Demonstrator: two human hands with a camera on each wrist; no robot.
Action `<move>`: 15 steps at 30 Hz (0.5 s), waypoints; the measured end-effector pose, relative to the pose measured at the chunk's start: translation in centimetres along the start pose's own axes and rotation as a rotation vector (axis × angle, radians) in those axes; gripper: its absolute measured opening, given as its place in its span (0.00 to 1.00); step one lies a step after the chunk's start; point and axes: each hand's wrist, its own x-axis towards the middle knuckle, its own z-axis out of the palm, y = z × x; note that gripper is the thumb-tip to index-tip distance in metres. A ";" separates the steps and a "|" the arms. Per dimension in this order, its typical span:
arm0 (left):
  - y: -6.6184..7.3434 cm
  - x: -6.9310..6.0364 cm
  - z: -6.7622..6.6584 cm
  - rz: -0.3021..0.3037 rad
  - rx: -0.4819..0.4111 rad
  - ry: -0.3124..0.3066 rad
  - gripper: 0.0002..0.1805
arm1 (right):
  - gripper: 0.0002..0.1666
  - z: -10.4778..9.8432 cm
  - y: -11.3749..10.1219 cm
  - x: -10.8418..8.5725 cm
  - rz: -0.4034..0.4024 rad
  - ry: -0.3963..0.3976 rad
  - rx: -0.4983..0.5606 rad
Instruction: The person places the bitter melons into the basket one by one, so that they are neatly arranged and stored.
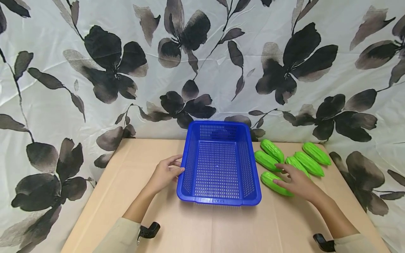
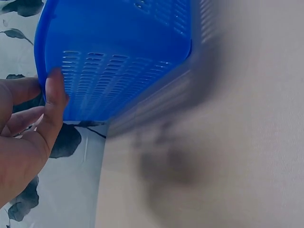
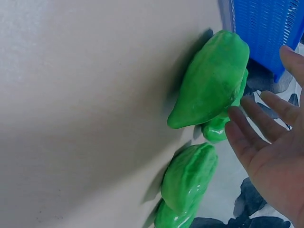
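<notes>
A blue plastic basket [image 1: 216, 165] with perforated walls and floor stands upright in the middle, with nothing inside. At its left rim, my left hand [image 1: 164, 174] pinches the edge; the left wrist view has the fingers [image 2: 56, 90] against the outer wall. Several green, ridged vegetables that look like bitter melons lie right of the basket. My right hand [image 1: 297, 181] hovers over them with fingers spread, holding nothing. The nearest bitter melon [image 1: 275, 183] lies just below its thumb. In the right wrist view, a bitter melon [image 3: 211, 80] sits beside the extended fingertips.
A light wooden table [image 1: 152, 211] bears everything. Behind it and on both sides hangs a white cloth [image 1: 234, 21] with dark flower prints. Further bitter melons [image 1: 316, 153] lie toward the table's back right edge.
</notes>
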 end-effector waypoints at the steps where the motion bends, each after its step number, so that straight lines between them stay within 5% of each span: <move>1: 0.0 0.0 0.0 0.001 -0.002 -0.004 0.31 | 0.39 0.0 0.1 0.0 0.000 -0.002 0.000; 15: 0.0 0.3 -0.3 -0.012 -0.028 -0.029 0.31 | 0.40 1.7 1.1 -0.7 0.044 -0.061 -0.005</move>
